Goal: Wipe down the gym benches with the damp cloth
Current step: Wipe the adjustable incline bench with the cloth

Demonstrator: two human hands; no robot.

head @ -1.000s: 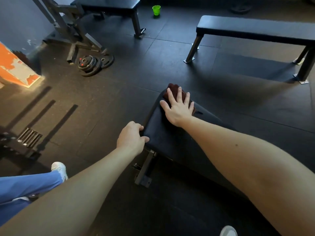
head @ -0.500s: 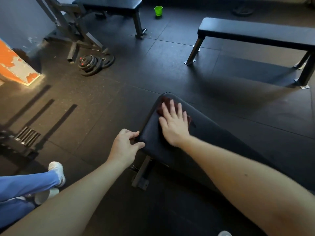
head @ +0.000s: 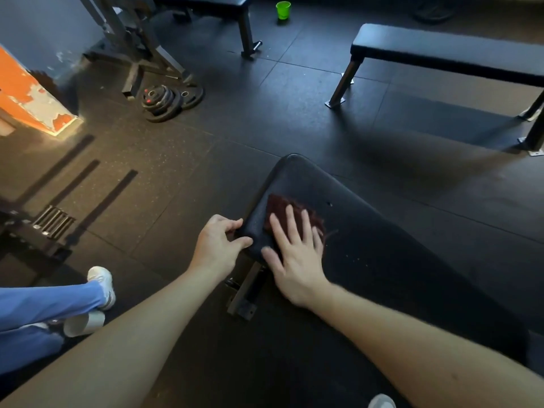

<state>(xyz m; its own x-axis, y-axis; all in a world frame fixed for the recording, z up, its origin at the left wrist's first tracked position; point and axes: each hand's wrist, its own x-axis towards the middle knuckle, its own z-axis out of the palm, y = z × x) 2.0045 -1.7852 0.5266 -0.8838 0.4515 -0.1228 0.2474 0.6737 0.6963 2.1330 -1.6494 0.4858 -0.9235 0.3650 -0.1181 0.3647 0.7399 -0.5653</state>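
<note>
Dark red cloth (head: 281,207) lies near the rounded far end of a black padded desk (head: 382,245), whose length runs back toward lower right. Right hand (head: 297,260) presses it, fingers straight; left hand (head: 219,244) grips the desk's edge. Wiping looks underway; the bench beyond (head: 441,51) probably remains.

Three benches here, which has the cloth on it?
The near bench: the right hand presses the dark red cloth on its end. The bench at right and the far bench show none.
</note>
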